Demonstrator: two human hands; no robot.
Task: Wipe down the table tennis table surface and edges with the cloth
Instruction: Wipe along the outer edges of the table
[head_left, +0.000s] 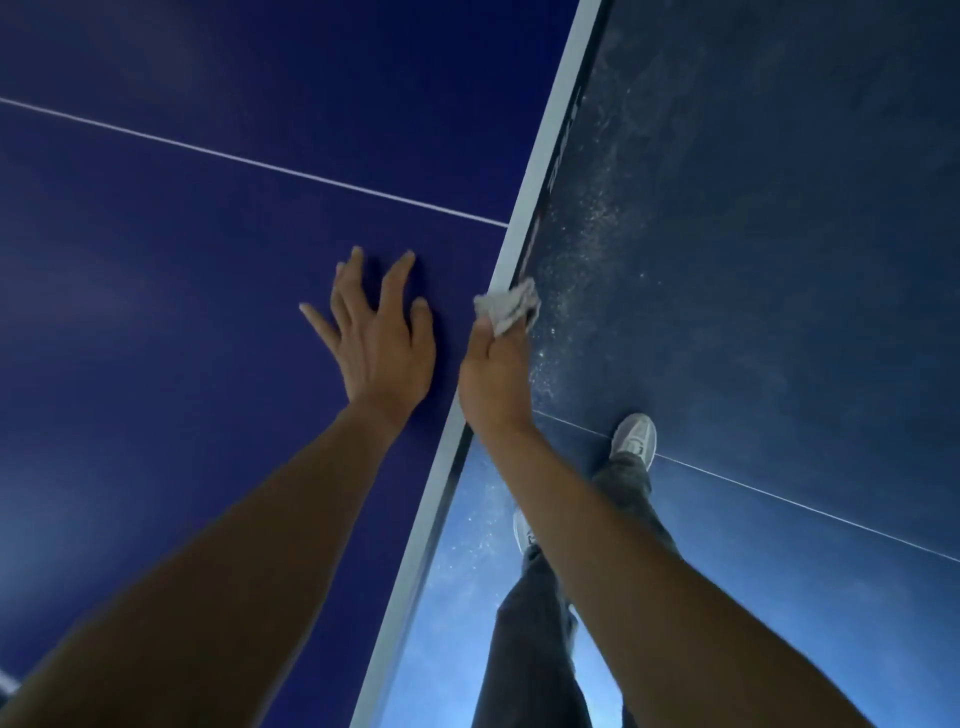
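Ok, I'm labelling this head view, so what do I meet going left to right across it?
Blue table top → left hand pressed flat on it → right hand gripping the cloth at the white table edge → grey shoe → dusty floor.

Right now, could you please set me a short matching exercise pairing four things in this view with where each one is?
Things:
1 left hand
2 cloth
3 grey shoe
4 thin white line

Places:
a on the dusty floor
b crossing the blue tabletop
c fingers spread on the tabletop
d bunched in the right hand at the table's edge

Pairs: 1-c; 2-d; 3-a; 4-b
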